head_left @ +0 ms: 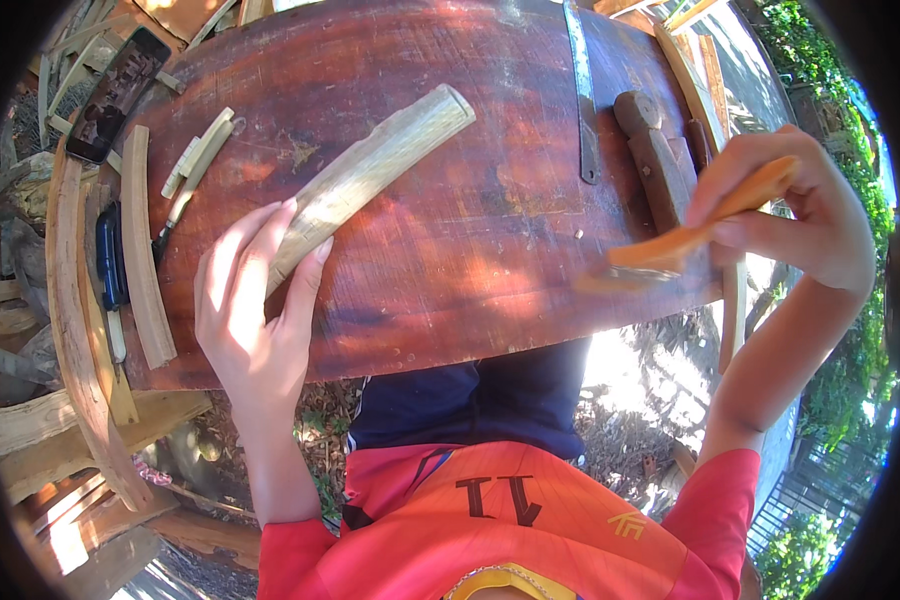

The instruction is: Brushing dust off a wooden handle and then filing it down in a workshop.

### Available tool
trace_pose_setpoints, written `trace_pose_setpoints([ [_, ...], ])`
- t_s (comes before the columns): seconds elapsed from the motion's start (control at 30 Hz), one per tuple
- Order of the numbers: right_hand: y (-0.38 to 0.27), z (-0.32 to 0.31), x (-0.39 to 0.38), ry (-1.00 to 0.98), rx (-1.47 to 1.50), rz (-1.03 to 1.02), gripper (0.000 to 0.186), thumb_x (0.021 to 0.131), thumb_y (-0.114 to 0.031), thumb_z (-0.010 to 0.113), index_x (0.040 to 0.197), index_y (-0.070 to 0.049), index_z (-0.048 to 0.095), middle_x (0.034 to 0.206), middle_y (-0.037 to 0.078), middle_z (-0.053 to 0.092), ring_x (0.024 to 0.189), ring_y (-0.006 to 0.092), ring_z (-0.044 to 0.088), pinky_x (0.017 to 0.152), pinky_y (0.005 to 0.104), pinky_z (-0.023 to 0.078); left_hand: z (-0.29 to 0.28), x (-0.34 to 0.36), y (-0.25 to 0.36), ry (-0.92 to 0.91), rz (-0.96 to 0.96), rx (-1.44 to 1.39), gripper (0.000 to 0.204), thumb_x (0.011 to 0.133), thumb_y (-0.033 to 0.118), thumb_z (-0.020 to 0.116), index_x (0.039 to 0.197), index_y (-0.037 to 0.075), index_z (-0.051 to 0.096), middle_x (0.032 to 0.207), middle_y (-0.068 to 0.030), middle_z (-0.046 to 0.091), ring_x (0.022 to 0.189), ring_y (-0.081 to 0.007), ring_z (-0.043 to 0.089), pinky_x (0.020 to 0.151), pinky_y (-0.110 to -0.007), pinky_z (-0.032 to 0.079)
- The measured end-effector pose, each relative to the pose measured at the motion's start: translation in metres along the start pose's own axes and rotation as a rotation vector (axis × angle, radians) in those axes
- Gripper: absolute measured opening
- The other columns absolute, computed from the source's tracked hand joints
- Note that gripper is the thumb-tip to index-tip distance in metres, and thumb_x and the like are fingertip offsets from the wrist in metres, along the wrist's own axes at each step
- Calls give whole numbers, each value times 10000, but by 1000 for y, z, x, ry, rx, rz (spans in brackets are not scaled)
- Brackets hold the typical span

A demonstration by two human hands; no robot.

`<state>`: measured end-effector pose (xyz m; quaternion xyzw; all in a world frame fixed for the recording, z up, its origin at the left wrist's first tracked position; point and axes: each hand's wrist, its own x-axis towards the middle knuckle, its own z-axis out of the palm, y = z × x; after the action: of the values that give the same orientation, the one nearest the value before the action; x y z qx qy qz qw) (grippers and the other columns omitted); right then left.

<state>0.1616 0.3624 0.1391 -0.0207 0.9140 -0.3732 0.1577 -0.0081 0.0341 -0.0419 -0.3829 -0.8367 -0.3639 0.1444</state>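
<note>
My left hand [255, 310] is closed round the lower end of a pale, rounded length of wood [380, 165]. The wood lies slanted over the reddish-brown tabletop [450, 300], its cut end pointing away and to the right. Over the table's right side, my right hand [805, 215] grips the orange handle of what looks like a flat paintbrush [685, 243]. The brush is tilted, head down to the left and apart from the wood. Motion smears its head, so I cannot tell whether it touches the table.
A metal ruler [582, 100] and a dark wooden block-like tool [655, 160] lie on the right. Leftward are a wooden strip [148, 250], small pale wood pieces [198, 155], a dark blue-handled tool [110, 255] and a phone [120, 92]. Wooden boards [80, 320] border the left edge.
</note>
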Motion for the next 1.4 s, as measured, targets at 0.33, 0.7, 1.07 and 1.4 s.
trace_pose_setpoints([
  [0.33,7,11,40,375,-183,5,197,994,-174,677,1138,-45,714,907,94,754,776,184,714,711,333,541,-11,8,12,42,5,-42,361,827,59,822,1170,17,719,1151,-133,708,1056,-307,673,926,-413,528],
  [0.7,-19,20,31,56,14,-82,194,984,-216,631,1112,-83,691,860,104,727,775,268,699,726,381,523,-10,4,14,3,-31,-14,362,862,83,798,1211,37,716,1211,-111,687,1115,-297,649,971,-420,508],
  [1.07,17,11,70,477,-162,-96,205,982,-220,647,1145,-101,687,893,70,738,784,214,704,720,354,525,-11,3,15,27,-34,-61,353,882,106,788,1220,44,707,1212,-97,688,1118,-285,647,985,-418,500],
  [1.4,-18,33,62,805,-14,-247,189,987,-217,651,1104,-68,665,787,94,692,646,200,661,619,308,504,-9,-1,14,53,-16,67,395,840,80,813,1224,75,720,1230,-64,682,1131,-278,649,988,-417,510],
])
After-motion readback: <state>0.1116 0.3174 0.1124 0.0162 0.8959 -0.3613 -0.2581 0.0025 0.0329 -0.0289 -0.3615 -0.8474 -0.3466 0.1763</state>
